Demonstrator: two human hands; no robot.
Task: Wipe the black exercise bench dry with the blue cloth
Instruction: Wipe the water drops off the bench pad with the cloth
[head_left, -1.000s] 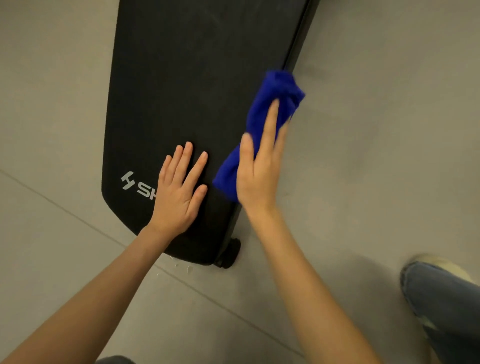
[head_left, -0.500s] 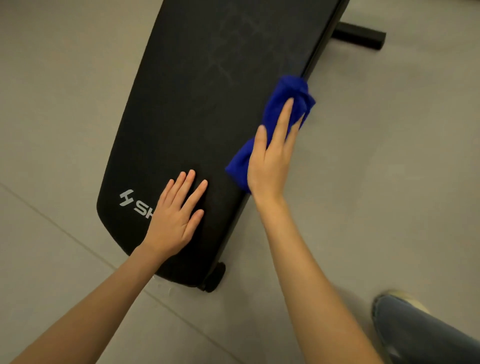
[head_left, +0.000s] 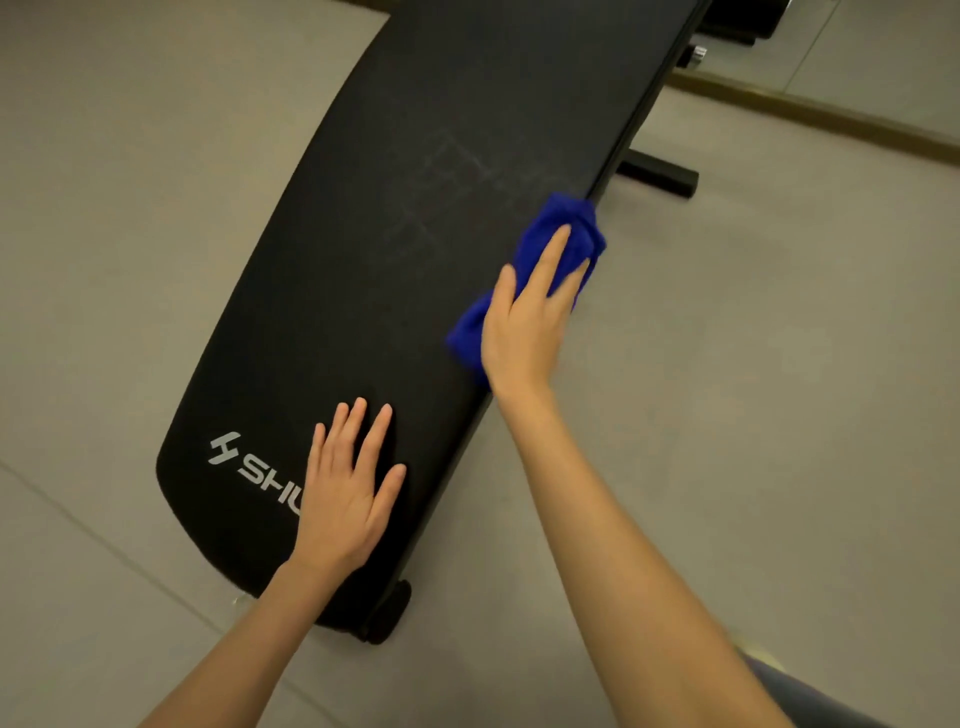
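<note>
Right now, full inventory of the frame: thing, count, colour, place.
exercise bench: 1, black, runs diagonally from lower left to top right on the floor; grey-white logo at its near end, faint streaks mid-pad
bench foot bar: 1, black, on the floor right of the bench
end cap: 1, black, under the bench's near corner
blue cloth: 1, blue, bunched on the bench's right edge
floor: grey, seam lines at lower left
left hand: flat on the bench's near end, partly covering the logo
right hand: pressing on the cloth
</note>
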